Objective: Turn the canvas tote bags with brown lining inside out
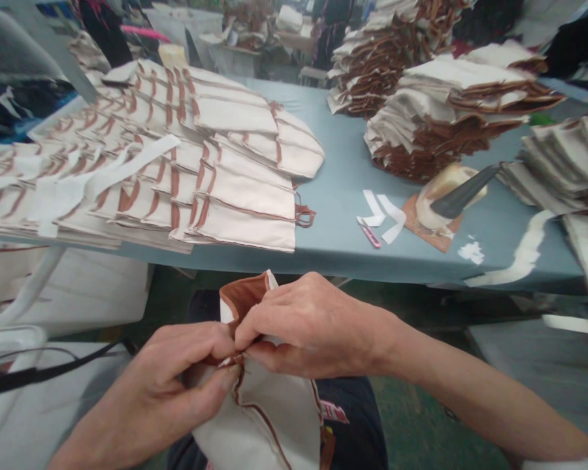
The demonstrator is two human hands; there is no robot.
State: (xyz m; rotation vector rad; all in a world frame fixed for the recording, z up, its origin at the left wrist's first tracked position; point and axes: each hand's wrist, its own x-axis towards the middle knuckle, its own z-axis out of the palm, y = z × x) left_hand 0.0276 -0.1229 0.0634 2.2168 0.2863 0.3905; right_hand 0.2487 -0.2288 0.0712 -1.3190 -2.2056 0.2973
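On my lap rests a cream fabric pouch with brown lining and a brown-piped seam running down it. My left hand pinches the pouch's seam near its open end, thumb on top. Right beside it, my right hand grips the same edge, its fingertips nearly touching the left ones. The brown lining stands up behind my fingers. What lies exactly between the fingertips is hidden.
Overlapping rows of cream pouches cover the blue table's left side. Stacks of cream and brown pieces stand at right. Closer are a container with a dark-handled tool, pink snips and white strips.
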